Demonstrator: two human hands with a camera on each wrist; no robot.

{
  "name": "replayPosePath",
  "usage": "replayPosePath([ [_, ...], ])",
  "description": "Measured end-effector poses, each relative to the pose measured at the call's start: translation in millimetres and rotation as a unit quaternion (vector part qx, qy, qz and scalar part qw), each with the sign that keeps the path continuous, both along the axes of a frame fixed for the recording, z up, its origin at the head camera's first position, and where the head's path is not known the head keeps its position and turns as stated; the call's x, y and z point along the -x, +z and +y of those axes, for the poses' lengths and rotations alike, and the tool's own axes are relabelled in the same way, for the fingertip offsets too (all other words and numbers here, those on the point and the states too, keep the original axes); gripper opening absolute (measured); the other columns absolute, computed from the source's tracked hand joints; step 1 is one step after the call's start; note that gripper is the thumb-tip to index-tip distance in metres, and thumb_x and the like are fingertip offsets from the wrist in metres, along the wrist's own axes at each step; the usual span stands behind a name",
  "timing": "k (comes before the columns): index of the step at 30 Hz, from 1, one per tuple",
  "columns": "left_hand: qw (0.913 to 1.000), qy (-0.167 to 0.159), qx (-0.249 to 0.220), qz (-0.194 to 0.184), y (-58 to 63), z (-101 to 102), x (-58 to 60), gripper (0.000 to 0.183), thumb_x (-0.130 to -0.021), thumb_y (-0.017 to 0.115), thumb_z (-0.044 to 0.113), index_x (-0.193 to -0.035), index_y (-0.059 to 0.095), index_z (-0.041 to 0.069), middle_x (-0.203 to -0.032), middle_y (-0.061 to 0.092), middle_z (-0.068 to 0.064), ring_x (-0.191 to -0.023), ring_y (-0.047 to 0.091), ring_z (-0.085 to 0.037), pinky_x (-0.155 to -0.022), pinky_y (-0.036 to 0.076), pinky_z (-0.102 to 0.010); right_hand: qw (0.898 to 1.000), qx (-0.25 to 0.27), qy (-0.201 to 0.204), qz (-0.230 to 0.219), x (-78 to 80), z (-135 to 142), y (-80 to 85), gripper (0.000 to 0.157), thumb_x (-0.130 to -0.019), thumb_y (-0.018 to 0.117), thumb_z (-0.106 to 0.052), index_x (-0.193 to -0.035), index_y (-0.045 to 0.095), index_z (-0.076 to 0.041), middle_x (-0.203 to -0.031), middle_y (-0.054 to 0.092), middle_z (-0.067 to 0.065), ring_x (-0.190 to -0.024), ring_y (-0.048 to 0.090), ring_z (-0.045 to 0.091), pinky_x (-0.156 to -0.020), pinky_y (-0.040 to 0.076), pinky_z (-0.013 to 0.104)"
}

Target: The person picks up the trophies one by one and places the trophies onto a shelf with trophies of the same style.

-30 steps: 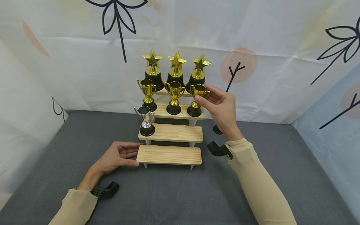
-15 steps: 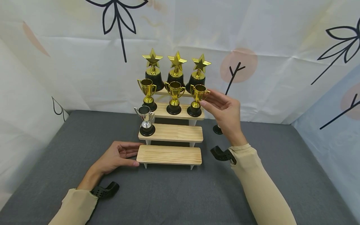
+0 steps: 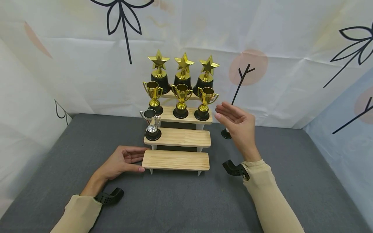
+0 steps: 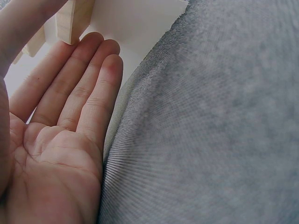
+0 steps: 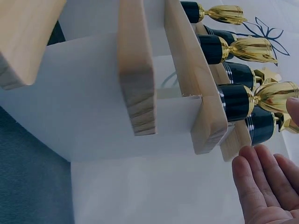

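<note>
A stepped wooden shelf stand (image 3: pixel 176 160) holds small trophies. My left hand (image 3: pixel 121 164) rests against the left end of its lowest step, thumb at the front edge, fingers nearly straight in the left wrist view. To the right of the stand, my right hand (image 3: pixel 240 131) is held up with relaxed fingers, apart from the rightmost gold cup trophy (image 3: pixel 206 97). That cup stands upright on the third step beside the middle gold cup (image 3: pixel 181 95) and the left gold cup (image 3: pixel 153 92). One silver cup trophy (image 3: pixel 151 120) occupies the left of the second step.
Three gold star trophies (image 3: pixel 183 66) line the top step. Behind my right hand, a black round base (image 3: pixel 226 134) shows on the grey table (image 3: pixel 180 204); the hand hides what is above it. A white patterned cloth (image 3: pixel 186 29) hangs behind the stand.
My right hand has let go of the rightmost gold cup and drawn back to the right and downward. The cup stays on its step. My left hand has not moved.
</note>
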State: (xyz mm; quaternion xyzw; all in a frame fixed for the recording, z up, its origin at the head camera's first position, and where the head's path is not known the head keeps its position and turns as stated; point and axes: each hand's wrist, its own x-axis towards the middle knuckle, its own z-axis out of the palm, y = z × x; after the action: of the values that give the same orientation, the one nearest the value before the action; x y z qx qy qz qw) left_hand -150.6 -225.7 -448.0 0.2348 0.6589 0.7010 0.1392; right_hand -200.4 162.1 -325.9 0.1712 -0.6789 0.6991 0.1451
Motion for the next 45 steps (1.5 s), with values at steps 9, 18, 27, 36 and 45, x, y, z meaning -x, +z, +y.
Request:
replayPosePath([
  [9,1.0,0.002,0.002,-0.006,0.0,0,0.1,0.072,-0.076,0.082,-0.013,-0.136,0.044,-0.025,-0.133,0.064,-0.017,-0.119,0.065,-0.019,-0.098,0.055,-0.035,1.0,0.014,-0.024,-0.003,-7.0,6,-13.7,0.045,-0.088,0.071,0.012,-0.132,0.061,0.009,-0.117,0.073,0.011,-0.109,0.07,0.021,-0.097,0.058,0.034],
  [18,1.0,0.0,0.002,-0.007,-0.4,0,0.3,0.072,-0.076,0.081,-0.014,-0.137,0.043,-0.025,-0.134,0.063,-0.02,-0.119,0.065,-0.019,-0.098,0.055,-0.035,0.999,0.034,-0.038,0.002,-6.0,12,-17.7,0.044,-0.087,0.071,0.014,-0.13,0.063,0.01,-0.117,0.072,0.013,-0.108,0.071,0.023,-0.094,0.059,0.036],
  [27,0.9999,0.003,0.006,-0.01,1.3,0,0.0,0.072,-0.076,0.081,-0.013,-0.136,0.043,-0.026,-0.134,0.062,-0.022,-0.119,0.065,-0.019,-0.098,0.056,-0.035,0.995,0.063,-0.076,0.013,-2.3,27,-18.8,0.043,-0.085,0.071,0.017,-0.128,0.064,0.012,-0.113,0.074,0.012,-0.106,0.071,0.023,-0.092,0.059,0.031],
  [36,0.9999,0.001,0.007,-0.009,3.1,2,-1.6,0.071,-0.078,0.08,-0.013,-0.136,0.042,-0.027,-0.135,0.057,-0.032,-0.118,0.065,-0.018,-0.098,0.056,-0.034,0.991,0.073,-0.113,0.012,4.2,44,-25.0,0.045,-0.083,0.075,0.016,-0.126,0.066,0.009,-0.117,0.071,0.021,-0.107,0.07,0.026,-0.097,0.057,0.032],
  [45,0.9999,0.005,0.014,-0.003,2.8,2,-1.7,0.07,-0.077,0.08,-0.013,-0.136,0.043,-0.027,-0.134,0.055,-0.036,-0.118,0.065,-0.017,-0.098,0.055,-0.034,0.987,0.049,-0.15,-0.019,11.2,55,-37.6,0.05,-0.082,0.079,0.01,-0.13,0.063,0.01,-0.123,0.067,0.026,-0.111,0.069,0.024,-0.101,0.055,0.031],
])
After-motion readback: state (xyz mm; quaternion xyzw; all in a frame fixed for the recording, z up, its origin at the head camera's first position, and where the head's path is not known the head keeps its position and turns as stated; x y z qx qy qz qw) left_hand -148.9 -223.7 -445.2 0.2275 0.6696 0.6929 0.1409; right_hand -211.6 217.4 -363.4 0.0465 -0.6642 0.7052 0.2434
